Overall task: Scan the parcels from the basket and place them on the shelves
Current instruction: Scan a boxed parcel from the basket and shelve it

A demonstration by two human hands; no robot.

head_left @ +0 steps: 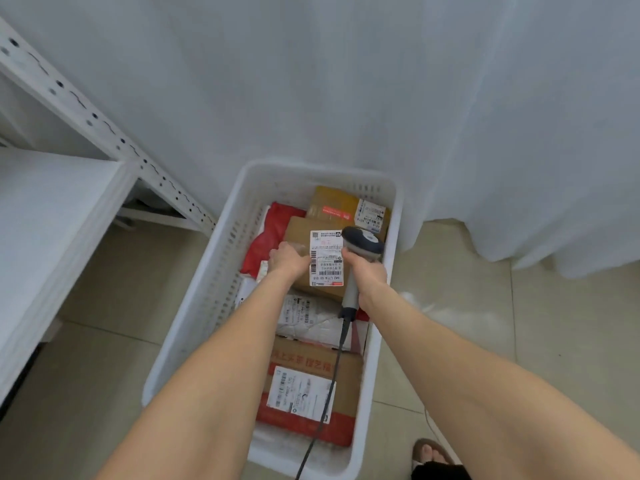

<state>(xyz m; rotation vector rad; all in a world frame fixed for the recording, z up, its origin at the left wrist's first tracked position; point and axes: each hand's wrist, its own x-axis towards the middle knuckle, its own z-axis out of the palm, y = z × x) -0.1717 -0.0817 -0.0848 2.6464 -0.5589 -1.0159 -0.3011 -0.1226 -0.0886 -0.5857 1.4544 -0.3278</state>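
A white plastic basket (207, 289) stands on the floor, filled with several parcels. My left hand (285, 259) grips the left edge of a brown cardboard parcel (298, 230) with a white barcode label (326, 258) facing up, over the basket's far half. My right hand (369, 275) grips the handle of a grey barcode scanner (363, 242), whose head sits just right of the label. The scanner's black cable (332, 379) trails back over the basket. A red bag (273, 233), a white bag (304, 317) and a red-and-brown box (311, 393) lie in the basket.
A white metal shelf unit (52, 209) stands at the left, its slotted upright (104, 126) slanting toward the basket. A white curtain (415, 98) hangs behind. A foot in a sandal (431, 453) shows on the tiled floor at the bottom right.
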